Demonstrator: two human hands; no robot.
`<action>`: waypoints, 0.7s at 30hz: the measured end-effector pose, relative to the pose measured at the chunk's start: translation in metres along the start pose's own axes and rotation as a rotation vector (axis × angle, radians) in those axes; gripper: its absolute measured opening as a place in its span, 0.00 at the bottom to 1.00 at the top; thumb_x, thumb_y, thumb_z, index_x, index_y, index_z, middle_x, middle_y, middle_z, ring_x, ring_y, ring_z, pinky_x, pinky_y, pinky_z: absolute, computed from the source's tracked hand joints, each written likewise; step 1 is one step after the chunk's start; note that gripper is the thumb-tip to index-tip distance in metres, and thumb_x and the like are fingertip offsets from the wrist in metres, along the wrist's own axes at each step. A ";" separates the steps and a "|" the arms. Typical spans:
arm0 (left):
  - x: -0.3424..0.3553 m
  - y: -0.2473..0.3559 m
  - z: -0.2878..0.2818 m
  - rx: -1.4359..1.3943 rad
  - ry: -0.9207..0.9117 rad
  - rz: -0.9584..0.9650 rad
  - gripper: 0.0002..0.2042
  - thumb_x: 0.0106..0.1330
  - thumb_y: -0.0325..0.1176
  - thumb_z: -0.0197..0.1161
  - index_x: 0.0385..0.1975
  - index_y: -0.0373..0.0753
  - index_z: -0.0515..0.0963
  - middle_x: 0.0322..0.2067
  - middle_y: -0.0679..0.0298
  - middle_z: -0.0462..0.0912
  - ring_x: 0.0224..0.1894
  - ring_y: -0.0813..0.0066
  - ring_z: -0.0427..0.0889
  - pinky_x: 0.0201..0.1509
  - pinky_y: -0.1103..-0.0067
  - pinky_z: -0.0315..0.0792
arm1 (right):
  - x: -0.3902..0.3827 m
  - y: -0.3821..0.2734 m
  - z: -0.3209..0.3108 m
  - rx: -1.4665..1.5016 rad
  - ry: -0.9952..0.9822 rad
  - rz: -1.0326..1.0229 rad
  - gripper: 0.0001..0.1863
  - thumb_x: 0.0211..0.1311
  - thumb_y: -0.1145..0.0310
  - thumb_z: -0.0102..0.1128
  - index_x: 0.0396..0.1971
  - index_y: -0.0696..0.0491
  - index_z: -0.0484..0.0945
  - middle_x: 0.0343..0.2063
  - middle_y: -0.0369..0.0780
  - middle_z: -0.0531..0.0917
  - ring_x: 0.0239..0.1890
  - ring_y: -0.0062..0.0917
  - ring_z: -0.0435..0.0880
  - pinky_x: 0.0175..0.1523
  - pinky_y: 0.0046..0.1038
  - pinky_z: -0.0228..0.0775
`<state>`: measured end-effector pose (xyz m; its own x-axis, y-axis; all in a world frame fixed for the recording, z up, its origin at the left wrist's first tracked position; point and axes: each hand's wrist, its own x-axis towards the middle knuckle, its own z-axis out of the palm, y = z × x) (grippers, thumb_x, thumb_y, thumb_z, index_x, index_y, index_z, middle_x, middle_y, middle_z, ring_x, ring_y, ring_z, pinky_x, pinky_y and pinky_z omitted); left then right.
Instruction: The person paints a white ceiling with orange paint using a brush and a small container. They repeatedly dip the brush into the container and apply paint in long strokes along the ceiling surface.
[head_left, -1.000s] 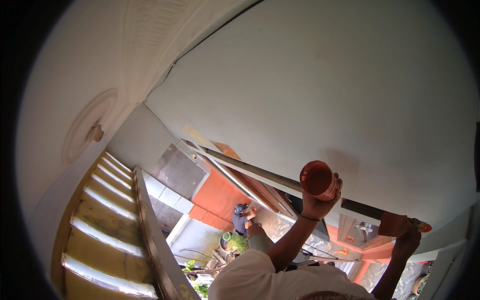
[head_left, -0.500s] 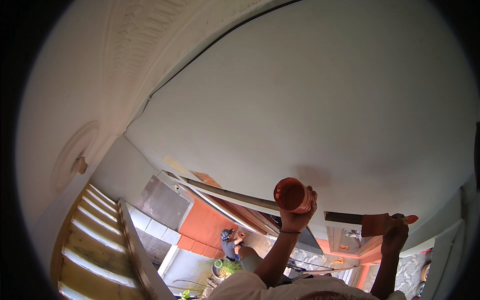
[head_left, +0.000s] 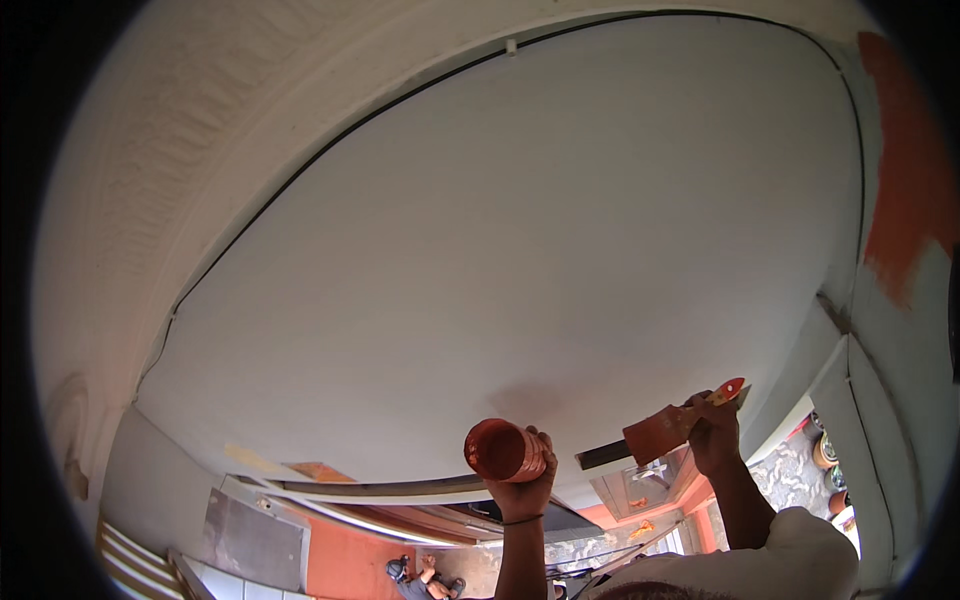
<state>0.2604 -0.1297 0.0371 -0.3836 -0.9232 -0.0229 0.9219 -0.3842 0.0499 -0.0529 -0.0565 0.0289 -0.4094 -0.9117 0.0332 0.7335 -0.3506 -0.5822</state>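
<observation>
My left hand (head_left: 525,482) grips a tub of red-orange paint (head_left: 492,449) by its side, its open top toward the camera. To the right, my right hand (head_left: 716,440) is closed round tools: a slim handle with a red tip (head_left: 731,386) and a wide, flat, paint-coated piece (head_left: 655,434) sticking out leftward, perhaps a brush. Whether these are one tool or two I cannot tell. Both hands are raised against a broad pale wall (head_left: 500,240). Whether either tool touches it is unclear.
An orange paint patch (head_left: 905,160) marks the right-hand surface. A dark cable (head_left: 255,213) follows the moulded edge (head_left: 160,190). Far below are a crouching person (head_left: 420,580), orange walls (head_left: 350,555), slatted pale bars (head_left: 135,565) at lower left and plant pots (head_left: 827,450) at right.
My view has swung up and rightward, bringing the orange patch in. Tub, tools and both hands now sit lower and further left in the picture, the right-hand tools more tilted.
</observation>
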 end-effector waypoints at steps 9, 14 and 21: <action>0.000 0.001 -0.005 -0.003 0.046 -0.188 0.32 0.64 0.54 0.69 0.62 0.39 0.75 0.55 0.53 0.80 0.62 0.55 0.76 0.57 0.60 0.82 | 0.004 -0.061 0.042 -0.559 -0.109 -0.265 0.06 0.69 0.70 0.67 0.36 0.57 0.83 0.32 0.39 0.89 0.36 0.24 0.88 0.44 0.29 0.80; -0.025 -0.007 -0.007 0.063 0.070 -0.268 0.36 0.65 0.54 0.69 0.67 0.37 0.72 0.58 0.52 0.79 0.64 0.57 0.75 0.57 0.60 0.81 | -0.026 -0.074 0.066 -1.265 -0.260 -0.267 0.08 0.70 0.67 0.65 0.36 0.56 0.82 0.30 0.40 0.89 0.33 0.21 0.88 0.40 0.28 0.79; -0.060 -0.032 -0.025 -0.020 0.027 -0.447 0.35 0.67 0.55 0.68 0.68 0.39 0.72 0.61 0.52 0.75 0.66 0.53 0.71 0.61 0.59 0.78 | -0.007 -0.103 0.065 -1.737 -0.273 -0.829 0.14 0.61 0.68 0.66 0.47 0.52 0.79 0.52 0.39 0.82 0.31 0.37 0.88 0.35 0.38 0.82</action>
<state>0.2556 -0.0616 0.0116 -0.7430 -0.6663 -0.0635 0.6672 -0.7448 0.0098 -0.0900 -0.0280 0.1411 -0.1094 -0.7209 0.6843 -0.8874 -0.2394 -0.3940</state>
